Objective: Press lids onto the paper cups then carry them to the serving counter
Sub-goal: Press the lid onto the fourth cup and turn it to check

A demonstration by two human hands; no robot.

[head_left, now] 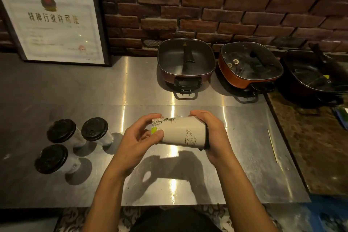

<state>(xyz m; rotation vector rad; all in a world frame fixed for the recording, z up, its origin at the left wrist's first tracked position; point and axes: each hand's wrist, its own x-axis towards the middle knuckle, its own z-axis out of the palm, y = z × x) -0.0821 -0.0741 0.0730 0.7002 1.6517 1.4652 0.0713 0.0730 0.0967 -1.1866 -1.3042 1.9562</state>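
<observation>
A white paper cup (pixel 181 131) with line drawings lies sideways in the air above the steel counter (pixel 131 88), its base to the left. My left hand (pixel 140 138) grips the base end. My right hand (pixel 211 132) is curled over the black lid (pixel 206 138) at the cup's right end. Three more cups with black lids stand upright at the left: one at the back left (pixel 62 133), one at the back right (pixel 96 131), one in front (pixel 52 158).
Two square electric hot pots (pixel 185 62) (pixel 250 66) and a black pan (pixel 316 77) stand along the brick wall at the back right. A framed certificate (pixel 54 22) leans at the back left. A thin skewer (pixel 272 145) lies at the right.
</observation>
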